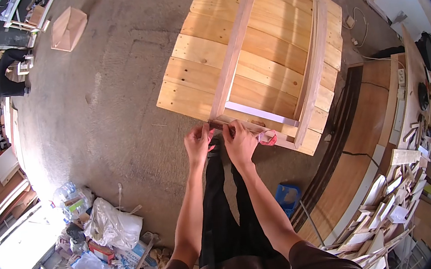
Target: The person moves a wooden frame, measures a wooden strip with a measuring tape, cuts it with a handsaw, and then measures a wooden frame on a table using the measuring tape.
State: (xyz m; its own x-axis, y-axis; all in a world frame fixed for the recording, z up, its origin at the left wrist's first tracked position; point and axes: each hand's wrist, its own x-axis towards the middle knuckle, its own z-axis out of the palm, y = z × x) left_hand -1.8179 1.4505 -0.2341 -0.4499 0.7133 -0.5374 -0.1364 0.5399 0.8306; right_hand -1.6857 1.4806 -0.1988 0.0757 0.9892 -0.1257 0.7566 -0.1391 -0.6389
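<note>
Both hands are at the near left corner of a wooden frame point(233, 59) that lies on a top of pale planks point(192, 73). My left hand point(198, 144) has its fingers pinched together by the corner, with something small and red beside them. My right hand point(240, 141) is closed at the frame's near rail, just right of the corner. A dark strip shows between the two hands; what it is cannot be made out. Next to my right hand, a clear and red thing point(268, 137) rests against the near rail. The fingers hide what they grip.
A cardboard piece point(69, 30) lies on the floor at the upper left. Bags and rubbish point(111, 225) are heaped at the lower left. A blue dustpan point(288, 198), wood offcuts point(381, 216) and long boards stand to the right. Another person point(1, 75) is at the far left.
</note>
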